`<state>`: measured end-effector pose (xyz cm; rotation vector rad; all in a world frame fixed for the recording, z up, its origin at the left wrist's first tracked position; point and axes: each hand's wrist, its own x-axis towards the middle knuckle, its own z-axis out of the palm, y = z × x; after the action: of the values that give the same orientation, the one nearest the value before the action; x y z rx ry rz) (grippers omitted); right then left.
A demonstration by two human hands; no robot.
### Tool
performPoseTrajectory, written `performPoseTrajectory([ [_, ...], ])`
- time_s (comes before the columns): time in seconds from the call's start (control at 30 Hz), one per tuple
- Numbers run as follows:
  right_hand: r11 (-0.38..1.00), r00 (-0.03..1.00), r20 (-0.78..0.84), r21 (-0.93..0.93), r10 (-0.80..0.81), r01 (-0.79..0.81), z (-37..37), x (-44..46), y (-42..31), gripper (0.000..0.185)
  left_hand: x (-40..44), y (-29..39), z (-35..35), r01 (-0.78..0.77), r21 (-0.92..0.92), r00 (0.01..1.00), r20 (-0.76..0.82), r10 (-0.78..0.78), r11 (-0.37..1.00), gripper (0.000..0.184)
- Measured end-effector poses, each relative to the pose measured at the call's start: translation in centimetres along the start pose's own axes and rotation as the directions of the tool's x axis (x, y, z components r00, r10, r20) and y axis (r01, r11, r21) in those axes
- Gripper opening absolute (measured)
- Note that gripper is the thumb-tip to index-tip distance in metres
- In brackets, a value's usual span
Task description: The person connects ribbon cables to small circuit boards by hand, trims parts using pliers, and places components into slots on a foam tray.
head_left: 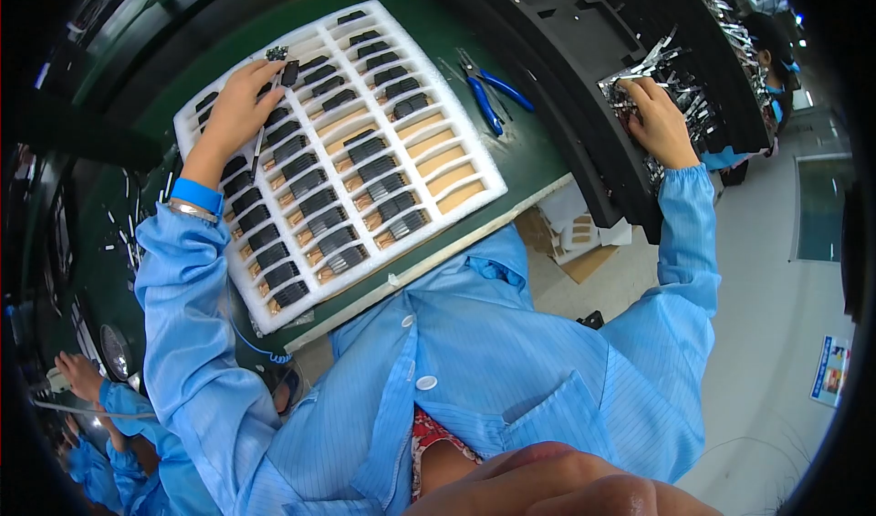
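Note:
In the head view, my left hand (239, 105) reaches over a white foam tray (497, 183), its fingers closed at a small black part (290, 72). Close to those fingertips is a small speckled dark piece (276, 52). A thin light-and-dark rod (258, 147) lies below the hand. Rows of slots in the tray hold black parts with copper-coloured ends (383, 187). Over on the right, my right hand (659, 125) dips its bent fingers into a heap of shiny thin metal strips (698, 114). What it grips there is hidden.
Blue-handled pliers (493, 96) lie on the green table (525, 151) beside the tray. A black bin (584, 87) with raised walls stands at the right. Another person's hand (82, 376) shows at lower left. A coiled blue cord (274, 356) hangs near the table edge.

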<state>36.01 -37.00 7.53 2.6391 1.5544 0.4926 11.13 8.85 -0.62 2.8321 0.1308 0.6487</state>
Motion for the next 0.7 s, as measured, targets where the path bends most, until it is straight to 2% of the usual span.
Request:
performPoseTrajectory([
  [0.07, 1.0, 0.998, -0.052, 0.002, -0.021, 0.021, 0.5, 0.1, 0.2, 0.045, 0.2, 0.7, 0.2, -0.018, 0.039, 1.0, 0.0, 0.018, 0.999, 0.029],
  [0.27, 0.997, 0.99, 0.116, -0.006, 0.081, -0.081, 0.9, 0.0, 2.0, 0.038, 1.3, 1.1, 0.3, -0.078, 0.002, 0.994, 0.071, 0.077, 0.997, 0.032],
  [0.37, 0.993, 0.989, 0.102, 0.033, 0.108, -0.112, 0.0, 0.1, 1.4, 0.031, 1.6, 1.6, -0.5, -0.054, 0.074, 0.988, 0.149, 0.043, 0.996, 0.036],
  [0.43, 0.997, 0.997, 0.027, 0.024, 0.075, -0.075, 0.4, 0.0, 2.1, 0.028, 2.1, 2.2, -1.5, -0.028, 0.165, 0.973, 0.231, -0.011, 0.986, 0.038],
  [0.53, 0.999, 0.988, -0.148, -0.017, 0.044, -0.047, -0.1, 0.0, 2.1, 0.017, 1.7, 2.5, -1.2, -0.182, 0.371, 0.978, 0.163, 0.129, 0.911, 0.038],
  [0.63, 0.993, 0.933, -0.359, -0.119, -0.031, -0.013, -0.7, -0.1, 3.1, 0.012, 1.1, 4.4, -1.2, -0.203, 0.245, 0.979, 0.054, 0.196, 0.948, 0.039],
  [0.7, 0.989, 0.876, -0.481, -0.108, 0.034, -0.097, -1.8, -0.3, 3.0, 0.011, 0.7, 6.5, -1.5, -0.207, 0.167, 0.977, -0.008, 0.211, 0.964, 0.038],
])
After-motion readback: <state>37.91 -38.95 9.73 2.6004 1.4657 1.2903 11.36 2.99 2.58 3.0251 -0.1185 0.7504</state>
